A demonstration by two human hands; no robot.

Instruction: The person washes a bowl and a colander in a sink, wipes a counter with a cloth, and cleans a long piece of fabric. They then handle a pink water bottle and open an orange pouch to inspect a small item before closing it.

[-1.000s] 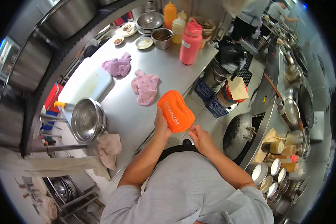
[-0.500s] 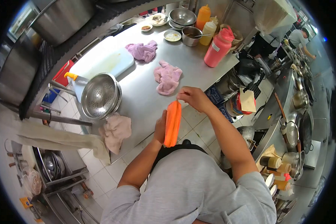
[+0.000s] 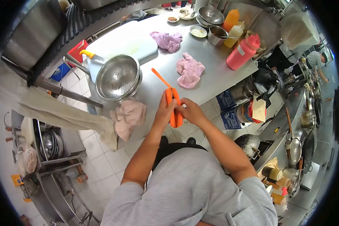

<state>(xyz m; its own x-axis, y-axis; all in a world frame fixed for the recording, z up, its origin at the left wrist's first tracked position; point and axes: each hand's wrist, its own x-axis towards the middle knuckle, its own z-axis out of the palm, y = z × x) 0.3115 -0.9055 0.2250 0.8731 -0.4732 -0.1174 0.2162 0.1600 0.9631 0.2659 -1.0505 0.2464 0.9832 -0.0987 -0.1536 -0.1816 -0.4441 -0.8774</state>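
Note:
An orange pouch (image 3: 176,120) with a strap sticking out from its far end is held upright in front of my waist. A dark gap shows along its top between the two orange sides. My left hand (image 3: 164,113) is closed round the left side of the pouch. On the other side my right hand (image 3: 192,112) has its fingers pressed at the gap, gripping the right edge. What lies inside the pouch is too small to make out. Just beyond it a pink cloth (image 3: 190,71) lies crumpled on the steel table (image 3: 154,83).
Left on the table are a colander (image 3: 118,77), an orange-handled knife (image 3: 92,55), a white cutting board (image 3: 139,43) and a beige cloth (image 3: 129,117). Behind are a purple cloth (image 3: 167,40), bowls and a red bottle (image 3: 243,52). A stove with pans runs along the right; a person stands far off.
My right hand has come down from the pouch's far end to its side. The pouch now gapes along its top, and its strap sticks out. My view has shifted left.

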